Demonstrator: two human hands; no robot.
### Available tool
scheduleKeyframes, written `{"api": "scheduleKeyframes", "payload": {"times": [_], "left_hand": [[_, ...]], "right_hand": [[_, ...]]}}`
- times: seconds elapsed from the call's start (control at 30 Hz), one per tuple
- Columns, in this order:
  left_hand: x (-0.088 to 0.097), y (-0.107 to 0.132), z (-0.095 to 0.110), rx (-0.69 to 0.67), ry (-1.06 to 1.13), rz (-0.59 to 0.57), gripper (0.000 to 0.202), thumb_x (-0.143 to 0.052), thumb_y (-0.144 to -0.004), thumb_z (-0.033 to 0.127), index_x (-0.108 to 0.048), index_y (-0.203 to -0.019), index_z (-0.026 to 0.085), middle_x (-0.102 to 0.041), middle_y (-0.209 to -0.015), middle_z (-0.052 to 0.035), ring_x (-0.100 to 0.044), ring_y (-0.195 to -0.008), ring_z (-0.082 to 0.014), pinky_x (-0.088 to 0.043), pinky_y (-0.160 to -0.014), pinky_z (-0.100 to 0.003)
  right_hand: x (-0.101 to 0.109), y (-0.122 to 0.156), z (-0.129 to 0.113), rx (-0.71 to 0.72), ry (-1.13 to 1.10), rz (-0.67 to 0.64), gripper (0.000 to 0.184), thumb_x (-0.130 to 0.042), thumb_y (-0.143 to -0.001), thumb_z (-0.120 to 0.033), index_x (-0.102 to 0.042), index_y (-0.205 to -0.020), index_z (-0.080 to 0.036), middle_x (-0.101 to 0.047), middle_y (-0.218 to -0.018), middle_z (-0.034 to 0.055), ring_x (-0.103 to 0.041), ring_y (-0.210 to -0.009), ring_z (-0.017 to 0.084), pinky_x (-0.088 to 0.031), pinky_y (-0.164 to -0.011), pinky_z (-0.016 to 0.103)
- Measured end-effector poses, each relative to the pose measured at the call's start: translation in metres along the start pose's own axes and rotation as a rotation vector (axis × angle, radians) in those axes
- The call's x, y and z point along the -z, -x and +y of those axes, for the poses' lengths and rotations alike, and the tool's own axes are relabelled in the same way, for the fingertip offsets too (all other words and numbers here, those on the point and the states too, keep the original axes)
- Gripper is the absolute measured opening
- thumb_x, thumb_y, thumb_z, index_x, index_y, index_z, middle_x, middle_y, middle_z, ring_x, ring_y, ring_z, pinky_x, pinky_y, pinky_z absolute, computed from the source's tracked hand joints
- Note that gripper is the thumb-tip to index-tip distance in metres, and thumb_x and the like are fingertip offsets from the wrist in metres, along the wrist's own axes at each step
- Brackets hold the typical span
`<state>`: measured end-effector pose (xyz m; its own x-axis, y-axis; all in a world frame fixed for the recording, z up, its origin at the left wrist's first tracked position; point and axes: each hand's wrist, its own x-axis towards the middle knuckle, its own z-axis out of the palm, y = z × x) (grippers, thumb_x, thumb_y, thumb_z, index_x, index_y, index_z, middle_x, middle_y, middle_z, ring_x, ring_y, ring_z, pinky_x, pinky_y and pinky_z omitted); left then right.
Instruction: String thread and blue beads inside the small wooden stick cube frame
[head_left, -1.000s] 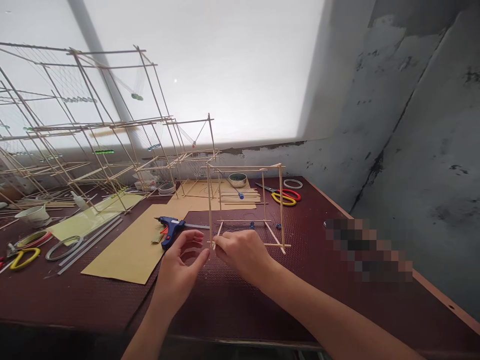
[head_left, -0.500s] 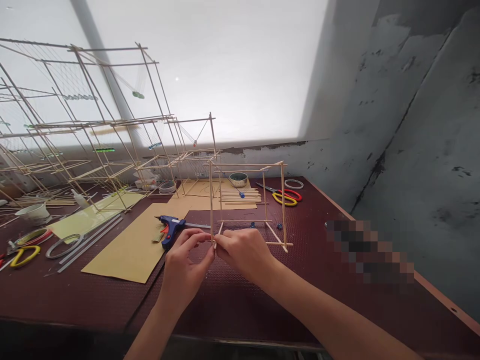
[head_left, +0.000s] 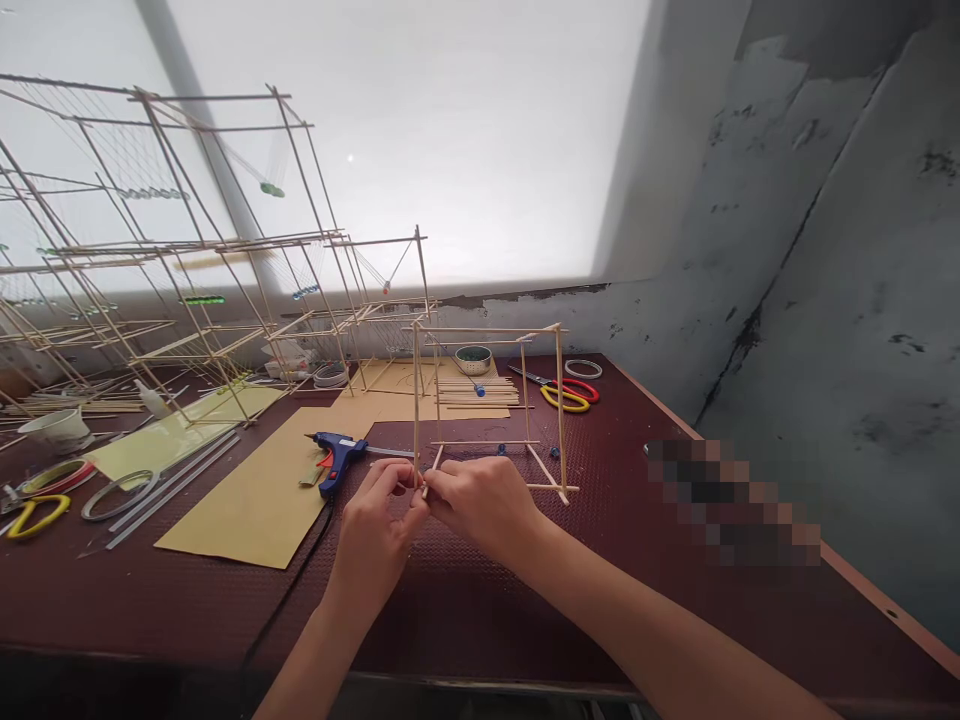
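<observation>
Since a second ago the left hand has closed in from a loose, open curl, and its fingertips now meet those of the right hand at the near left bottom corner of the stick frame; the right hand has hardly shifted.

In the head view, both hands are pinched shut on that corner, where the front upright meets the bottom rails. The fingers cover the joint itself, so whether anything small is held between them cannot be made out. The stick frame is an open cube of thin wooden sticks standing upright on the table, just beyond the hands and near the middle of it.

A blue glue gun lies just left of the frame, half on a tan cardboard sheet, its dark cord running off the near edge. Behind the frame lie a bundle of sticks, a small bowl and yellow and red scissors. Larger stick structures crowd the left and are cut off by the picture's edge. A blurred patch hides something on the table's right side. Both forearms leave the picture at the bottom.
</observation>
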<state>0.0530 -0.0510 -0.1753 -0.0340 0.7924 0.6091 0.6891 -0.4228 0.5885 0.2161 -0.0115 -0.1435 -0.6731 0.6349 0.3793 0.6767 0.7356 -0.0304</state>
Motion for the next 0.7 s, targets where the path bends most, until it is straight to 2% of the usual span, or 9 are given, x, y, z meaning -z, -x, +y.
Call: {"api": "scheduleKeyframes", "payload": {"times": [0.4,0.7], "left_hand": [[-0.0048,0.0018,-0.0045,-0.070,-0.049,0.007,0.009,-0.053,-0.087,0.012,-0.054,-0.087,0.021,-0.059,-0.088,0.0002,-0.058,-0.082,-0.0166,-0.045,-0.076,-0.028],[-0.0038,0.0031,-0.0021,-0.118,-0.108,0.022,0.015,-0.056,-0.085,0.008,-0.054,-0.091,0.021,-0.059,-0.093,-0.0008,-0.059,-0.088,-0.0174,-0.046,-0.081,-0.029]], "right_hand": [[0.0002,-0.0001,-0.0013,0.000,0.002,0.006,0.027,-0.049,-0.100,-0.035,-0.066,-0.086,-0.019,-0.072,-0.083,0.0010,-0.068,-0.071,0.016,-0.022,-0.054,0.031],[0.0012,-0.0008,-0.0005,-0.001,-0.005,-0.008,0.022,-0.051,-0.098,-0.031,-0.066,-0.088,-0.019,-0.072,-0.085,0.0007,-0.069,-0.074,0.017,-0.023,-0.054,0.031]]}}
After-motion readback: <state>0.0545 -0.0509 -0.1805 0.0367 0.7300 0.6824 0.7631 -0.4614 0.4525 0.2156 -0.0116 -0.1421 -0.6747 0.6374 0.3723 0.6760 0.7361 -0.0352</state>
